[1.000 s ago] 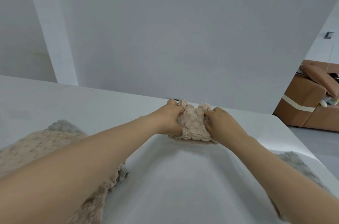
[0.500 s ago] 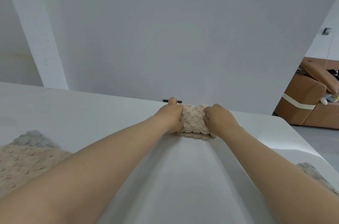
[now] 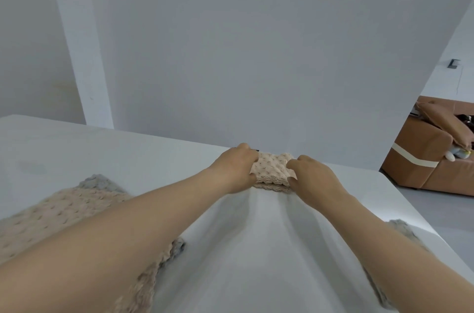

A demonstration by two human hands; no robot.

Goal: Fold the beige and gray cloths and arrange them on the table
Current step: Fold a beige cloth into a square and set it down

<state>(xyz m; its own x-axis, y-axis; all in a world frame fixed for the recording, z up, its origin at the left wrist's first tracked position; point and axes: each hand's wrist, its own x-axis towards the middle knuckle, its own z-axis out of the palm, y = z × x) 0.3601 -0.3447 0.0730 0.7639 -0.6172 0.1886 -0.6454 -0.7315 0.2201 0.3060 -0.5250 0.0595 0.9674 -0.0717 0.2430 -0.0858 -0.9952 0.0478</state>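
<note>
Both hands are gripping the folded beige cloth (image 3: 273,171) at the counter's (image 3: 128,156) far edge: left hand (image 3: 237,171) w/ fingers curled on its left end, right hand (image 3: 313,179) on its right. Its long axis is running left-right btwn them, both hands about equally near.

place: home living area | evidence: brown sofa (image 3: 420,161) with cushion (image 3: 446,123); plain white walls (image 3: 256,43)

Both of your forearms are bare along their whole visible length; no sleeve or cuff enters the view. Your left hand (image 3: 234,171) carries no glove, ring or band that can be seen. Your right hand (image 3: 311,178) is likewise uncovered, and the wrist shows no watch or strap. Fingernails are too small and blurred to judge. No markings appear on either arm.
</note>
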